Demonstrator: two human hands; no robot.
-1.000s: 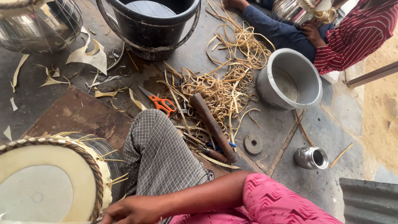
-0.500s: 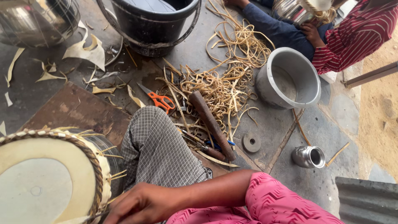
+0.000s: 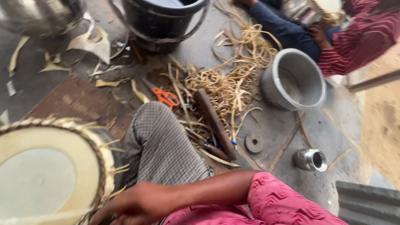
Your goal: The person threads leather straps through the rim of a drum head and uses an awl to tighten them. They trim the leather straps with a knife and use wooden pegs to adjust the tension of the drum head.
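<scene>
My right hand (image 3: 139, 204) reaches left across my lap from a pink sleeve (image 3: 287, 204). Its fingers are spread and lie against the braided rim of a round drum (image 3: 46, 175) with a pale skin head at the lower left. Nothing is held in it. My knee in grey checked cloth (image 3: 160, 146) rises between the drum and the tools. My left hand is out of view.
Orange-handled scissors (image 3: 166, 96), a brown wooden stick (image 3: 214, 123) and a heap of tan strips (image 3: 225, 83) lie on the floor ahead. Beyond them are a black bucket (image 3: 162, 21), a grey metal pot (image 3: 293, 81), a small steel cup (image 3: 310, 159), and another seated person in a striped shirt (image 3: 358, 41).
My right hand has come further into view and slid along the drum's rim. The drum has shifted slightly lower in the view.
</scene>
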